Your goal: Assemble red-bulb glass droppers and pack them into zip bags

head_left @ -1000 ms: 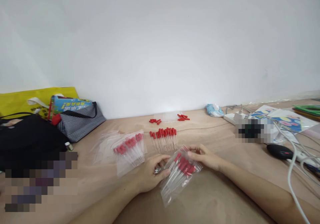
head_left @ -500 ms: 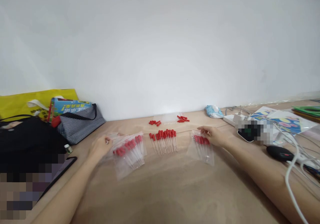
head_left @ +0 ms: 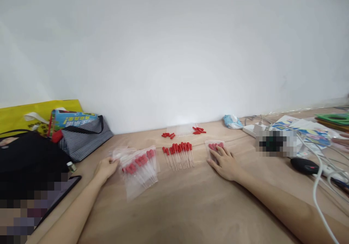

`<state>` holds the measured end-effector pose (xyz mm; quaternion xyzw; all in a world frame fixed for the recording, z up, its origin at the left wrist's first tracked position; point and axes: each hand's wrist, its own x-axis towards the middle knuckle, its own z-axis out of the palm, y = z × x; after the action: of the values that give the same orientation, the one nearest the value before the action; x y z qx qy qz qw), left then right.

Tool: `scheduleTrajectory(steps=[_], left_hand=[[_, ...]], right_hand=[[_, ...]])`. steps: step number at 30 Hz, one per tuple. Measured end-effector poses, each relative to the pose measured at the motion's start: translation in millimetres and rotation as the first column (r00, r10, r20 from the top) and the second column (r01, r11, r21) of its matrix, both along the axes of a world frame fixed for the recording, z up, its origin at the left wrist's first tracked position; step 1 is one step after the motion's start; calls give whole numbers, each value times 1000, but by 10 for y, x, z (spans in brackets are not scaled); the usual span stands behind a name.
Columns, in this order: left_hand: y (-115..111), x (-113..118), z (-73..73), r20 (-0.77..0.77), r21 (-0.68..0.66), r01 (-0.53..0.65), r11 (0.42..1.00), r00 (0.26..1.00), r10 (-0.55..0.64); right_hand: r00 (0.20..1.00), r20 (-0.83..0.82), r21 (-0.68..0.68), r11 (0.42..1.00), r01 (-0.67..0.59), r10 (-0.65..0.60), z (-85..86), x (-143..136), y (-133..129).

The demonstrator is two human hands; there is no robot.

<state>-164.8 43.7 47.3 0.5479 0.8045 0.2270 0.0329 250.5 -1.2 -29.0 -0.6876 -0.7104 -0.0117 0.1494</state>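
My right hand [head_left: 226,164] lies flat, fingers spread, over a small clear plastic bag [head_left: 207,144] of red-bulbed droppers [head_left: 215,147]; it hides the bag's lower part. My left hand [head_left: 107,168] is closed, with curled fingertips at the edge of thin clear plastic bags [head_left: 117,153]. Beside it several filled bags [head_left: 136,189] overlap, red bulbs showing through. Between my hands a row of loose droppers [head_left: 178,155] lies side by side, red bulbs away from me.
Behind the row lie loose red bulbs [head_left: 168,135], more bulbs [head_left: 199,130] and a clear bag of thin tubes [head_left: 184,130]. Bags, including a striped bag [head_left: 84,138], stand left. Right are a tissue pack [head_left: 232,122], white cables [head_left: 316,200], a black device [head_left: 304,166] and another person's fingers [head_left: 340,141].
My right hand has moved from the far edge of its bag to lie flat on it, and that bag now sits farther back. My left hand has lowered slightly toward me.
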Motion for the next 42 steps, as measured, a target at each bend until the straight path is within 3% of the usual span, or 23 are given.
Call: scheduleTrajectory(steps=[3,6,9,11,12,14,16,18,20,23,25,28,32,35,39,42], left_hand=[[-40,47,135,29,158,-28,987,999,24],[-111,172,367,79,306,0,952,997,-26],[-232,469,495,202,341,151,928,952,-229],[-341,760,429,454,265,490,830,696,-556],[-399,917,352,523,212,606,766,592,-613],[-511,1209,153,576,53,760,647,506,-642],[-616,1427,-33,478,-35,804,593,535,-697],[-727,1552,-141,199,8,791,611,598,-776],[-860,1607,-171,-33,23,801,599,599,-800],[-1063,1630,-151,-66,-148,841,520,517,-854],[-1140,1627,-140,-38,-251,871,423,428,-903],[-1121,1592,-140,-31,-292,907,305,309,-950],[-1018,1528,-192,-121,-111,955,274,261,-958],[-1020,1524,-252,-160,52,965,259,264,-951],[-1100,1579,-265,-45,10,956,293,294,-955],[-1132,1613,-239,40,-71,956,286,289,-956]], right_hand=[[998,3,64,996,-59,59,9,95,42],[995,33,200,975,-98,93,43,124,62],[989,61,357,922,-151,138,78,54,105],[985,58,419,892,-170,160,92,-39,158],[985,55,433,885,-173,165,98,-95,190],[986,51,437,884,-167,161,112,-219,256],[989,43,416,898,-145,140,137,-348,322],[993,7,374,921,-111,116,176,-477,395],[992,-70,311,947,-77,104,217,-595,482],[978,-191,237,971,-40,87,240,-733,635],[965,-249,220,975,-32,87,220,-785,729],[922,-369,205,978,-47,122,170,-797,821],[796,-576,211,974,-76,187,144,-703,853],[627,-747,217,972,-85,222,137,-560,805],[371,-906,189,979,-80,205,75,-293,616],[213,-961,158,983,-93,174,44,-97,429]])
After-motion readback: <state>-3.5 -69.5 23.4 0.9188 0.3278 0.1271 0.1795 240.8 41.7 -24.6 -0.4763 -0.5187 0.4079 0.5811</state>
